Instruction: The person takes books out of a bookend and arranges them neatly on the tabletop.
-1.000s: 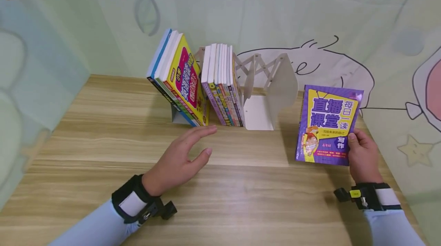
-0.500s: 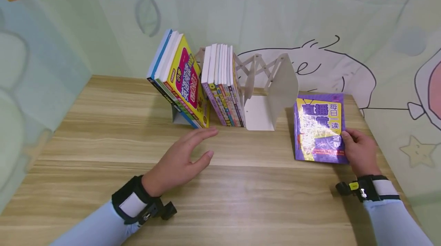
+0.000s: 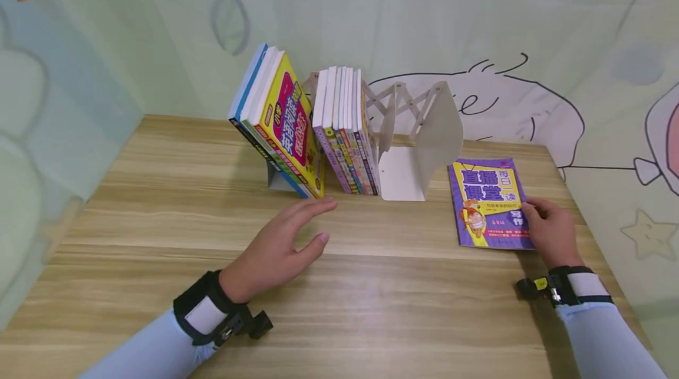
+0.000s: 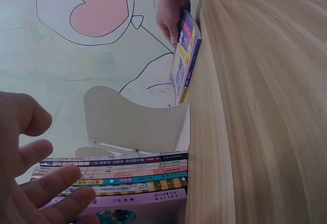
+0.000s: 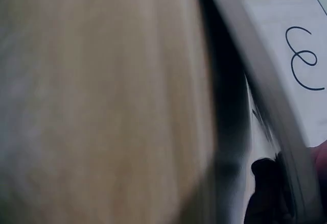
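Note:
My right hand [image 3: 554,231] pinches a purple and yellow book [image 3: 490,202] by its right edge, thumb on the cover and the other fingers mostly hidden behind it. In the left wrist view the same book [image 4: 185,60] is tilted, its lower edge close to the tabletop; I cannot tell whether they touch. My left hand [image 3: 278,249] is held with fingers extended and nothing in it, just in front of the shelved books. Several thin books [image 3: 342,131] stand upright there, spines facing me. Left of them, several larger books [image 3: 283,125] lean to the left, a yellow cover showing.
A beige folding bookend rack [image 3: 440,131] holds these books, with a bare white base section [image 3: 401,172] at its right end. The wooden table [image 3: 371,308] meets a fabric wall [image 3: 329,13] with cartoon drawings behind and at both sides.
The right hand has lowered the purple book and brought it left, tilting it back closer to the table beside the rack. The left hand and the shelved books stay as they were.

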Demonstrator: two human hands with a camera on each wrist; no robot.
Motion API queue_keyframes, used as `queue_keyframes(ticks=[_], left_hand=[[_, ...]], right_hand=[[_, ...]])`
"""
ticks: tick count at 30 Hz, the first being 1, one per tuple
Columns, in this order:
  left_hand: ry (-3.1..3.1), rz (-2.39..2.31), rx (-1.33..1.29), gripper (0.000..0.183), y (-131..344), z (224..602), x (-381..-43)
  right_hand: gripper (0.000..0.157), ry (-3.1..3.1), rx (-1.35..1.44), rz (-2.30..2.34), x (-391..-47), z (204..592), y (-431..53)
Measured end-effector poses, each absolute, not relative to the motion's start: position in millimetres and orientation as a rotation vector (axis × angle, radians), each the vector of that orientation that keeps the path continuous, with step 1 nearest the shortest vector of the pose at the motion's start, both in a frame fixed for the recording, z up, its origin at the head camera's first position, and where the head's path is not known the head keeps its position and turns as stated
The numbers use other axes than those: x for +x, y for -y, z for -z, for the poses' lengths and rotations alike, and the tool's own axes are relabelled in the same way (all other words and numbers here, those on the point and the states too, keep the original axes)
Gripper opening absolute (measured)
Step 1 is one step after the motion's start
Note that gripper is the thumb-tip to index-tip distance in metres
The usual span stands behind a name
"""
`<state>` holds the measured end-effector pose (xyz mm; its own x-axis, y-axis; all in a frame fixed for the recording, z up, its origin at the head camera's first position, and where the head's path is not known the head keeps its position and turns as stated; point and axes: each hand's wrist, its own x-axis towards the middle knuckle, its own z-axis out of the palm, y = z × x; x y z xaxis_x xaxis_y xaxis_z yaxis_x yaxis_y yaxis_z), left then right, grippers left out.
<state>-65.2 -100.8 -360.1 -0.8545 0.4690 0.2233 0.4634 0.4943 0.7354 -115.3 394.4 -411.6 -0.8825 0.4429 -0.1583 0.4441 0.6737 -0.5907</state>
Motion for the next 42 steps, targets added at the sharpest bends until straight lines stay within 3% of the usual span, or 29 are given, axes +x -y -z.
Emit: queue_keyframes(ticks=[6, 29, 42], left_hand=[[-2.686, -1.328, 0.833, 0.049, 100, 360, -65], [-2.678, -1.305, 0.778, 0.052, 101, 361, -64], [-2.674, -1.305, 0.811, 0.052, 101, 362, -63]], right_hand=[[0.066, -2.882, 0.659, 0.937, -113, 409, -396], [0.059, -2.983, 0.49, 0.729, -106, 400, -383], [0.051, -3.116, -0.112, 0.815, -87, 381, -322]])
